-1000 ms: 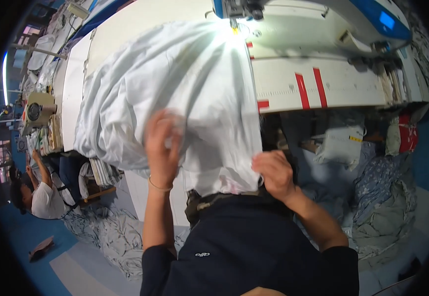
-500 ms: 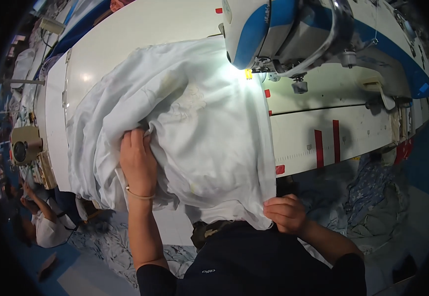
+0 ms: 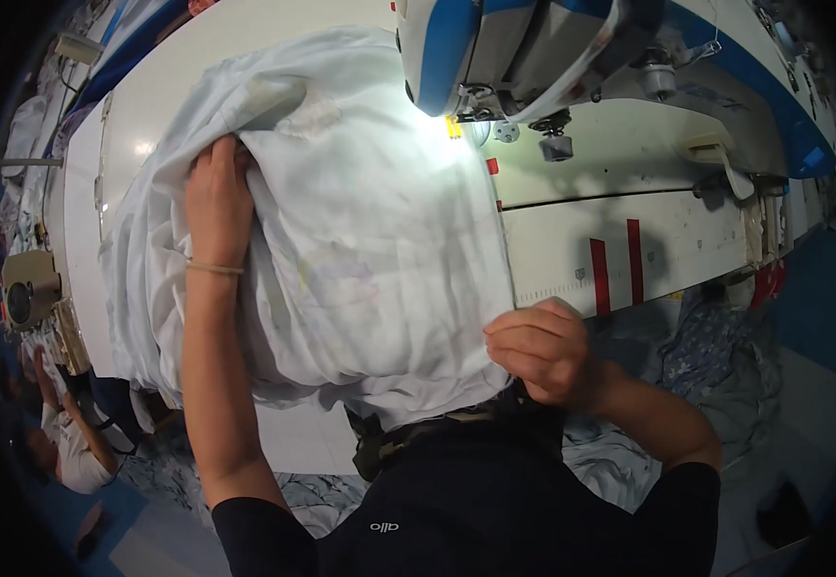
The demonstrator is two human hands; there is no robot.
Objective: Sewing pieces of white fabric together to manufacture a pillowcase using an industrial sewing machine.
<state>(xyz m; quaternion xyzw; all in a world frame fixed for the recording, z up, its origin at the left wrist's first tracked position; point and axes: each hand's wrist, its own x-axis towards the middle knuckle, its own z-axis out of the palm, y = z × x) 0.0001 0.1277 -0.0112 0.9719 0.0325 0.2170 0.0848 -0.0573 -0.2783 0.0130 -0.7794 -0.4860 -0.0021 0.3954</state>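
A large piece of white fabric [image 3: 370, 221] lies over the sewing table, its right edge running up under the lit head of a blue and grey sewing machine [image 3: 524, 58]. Faint coloured patches show on the cloth. My left hand [image 3: 219, 197], with a band at the wrist, is at a fold on the cloth's left part; its fingertips are tucked into the fold and partly hidden. My right hand [image 3: 543, 351] pinches the fabric's right edge near the table's front.
Red tape strips [image 3: 599, 277] and a printed scale mark the white tabletop [image 3: 668, 240] at right. Patterned cloth [image 3: 706, 337] is heaped below the table's right side. A beige device [image 3: 30, 290] stands at far left. Another person [image 3: 81, 452] sits at lower left.
My left hand has moved up and left along the fold. My right hand has shifted slightly up, still on the edge, and the cloth lies flatter in the middle. The whole view has shifted a little.
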